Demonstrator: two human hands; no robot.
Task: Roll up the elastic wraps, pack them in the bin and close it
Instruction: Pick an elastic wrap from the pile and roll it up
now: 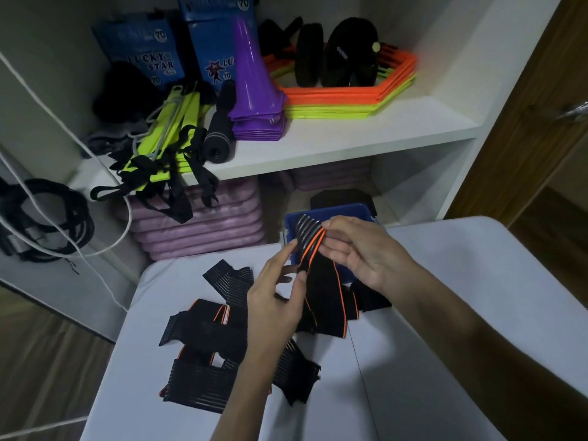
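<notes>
Elastic wrap of black ribbed fabric with an orange edge stripe [310, 249] was held up above the white table [445, 313], its upper end pinched by the right hand [359, 253] at about one o'clock and its lower stretch pinched by the left hand [276, 297], thumb and fingers curled on the cloth, while its tail trailed down onto the tabletop. Behind the wrap, at twelve o'clock, stood the blue plastic bin [334, 214], open-topped at the table's far edge. More black wraps with orange edging [206, 338] lay loosely heaped at eight o'clock of the hands.
</notes>
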